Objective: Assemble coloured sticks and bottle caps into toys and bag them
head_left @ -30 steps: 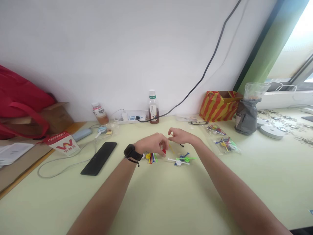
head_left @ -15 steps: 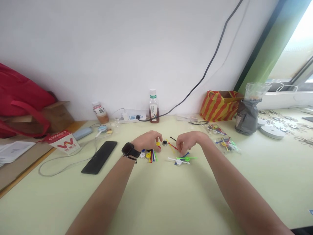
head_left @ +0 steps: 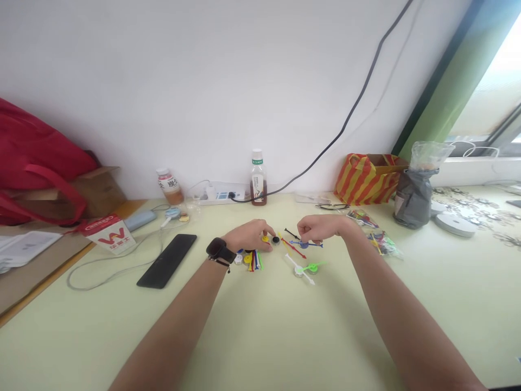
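My left hand (head_left: pixel 249 237), with a black watch (head_left: pixel 220 248) on its wrist, curls its thumb and fingers round a yellow disc (head_left: pixel 266 239); a bit of red shows beside it. A black disc (head_left: pixel 275 240) lies at its fingertips. Under the palm are a white disc (head_left: pixel 238 259), another yellow disc (head_left: pixel 248 259) and a bundle of coloured arrows (head_left: pixel 255 261). My right hand (head_left: pixel 316 227) is closed, its fingertips on a blue arrow spinner (head_left: pixel 304 245). Nearer me lie a white arrow spinner (head_left: pixel 299 270) and a green one (head_left: pixel 312 267). Red (head_left: pixel 296 249) and black (head_left: pixel 291 234) arrows lie left of that hand.
A black phone (head_left: pixel 166 260) lies left of my left hand, with a white cable near it. Behind stand two drink bottles (head_left: pixel 258 184) and a power strip (head_left: pixel 222 194). Bags of coloured parts (head_left: pixel 385 244), a striped bag (head_left: pixel 362 179) and a grey bag (head_left: pixel 412 196) are at right.
My right hand has moved away from me and slightly right, and the blue spinner has moved with it. The white spinner's arrow has turned. The left hand stays nearly in place.
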Demonstrator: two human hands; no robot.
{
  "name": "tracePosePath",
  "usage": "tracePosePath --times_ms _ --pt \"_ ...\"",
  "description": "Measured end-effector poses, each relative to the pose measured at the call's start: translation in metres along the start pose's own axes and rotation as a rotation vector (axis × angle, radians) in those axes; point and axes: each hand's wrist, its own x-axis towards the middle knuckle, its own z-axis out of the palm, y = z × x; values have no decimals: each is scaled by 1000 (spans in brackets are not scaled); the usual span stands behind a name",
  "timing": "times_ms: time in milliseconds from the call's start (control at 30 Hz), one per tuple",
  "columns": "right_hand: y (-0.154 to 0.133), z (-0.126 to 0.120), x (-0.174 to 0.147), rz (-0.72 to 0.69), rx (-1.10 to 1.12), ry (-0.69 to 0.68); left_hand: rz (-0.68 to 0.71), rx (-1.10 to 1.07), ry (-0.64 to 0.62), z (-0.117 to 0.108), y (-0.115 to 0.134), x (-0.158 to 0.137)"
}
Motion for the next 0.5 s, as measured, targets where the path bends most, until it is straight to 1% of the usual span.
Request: tracePosePath --times_ms 67,133,200,267,333,400,500 --pt "1 0 0 -36 73 76 10 -26 42 -2 0 -1" --pt "-1 2 1 -82 143 181 41 -74 119 -6 3 -2" --pt "-5 4 4 -127 227 288 100 -160 204 -10 9 -3" --pt "-10 7 10 -202 328 380 173 -279 279 -13 20 -3" --pt "-16 11 16 -311 441 426 226 -384 366 -15 31 -3" --pt "-21 14 22 -406 562 453 268 -435 447 -16 40 -4" --pt "-23 16 27 -442 750 501 324 -470 520 -18 47 -4"
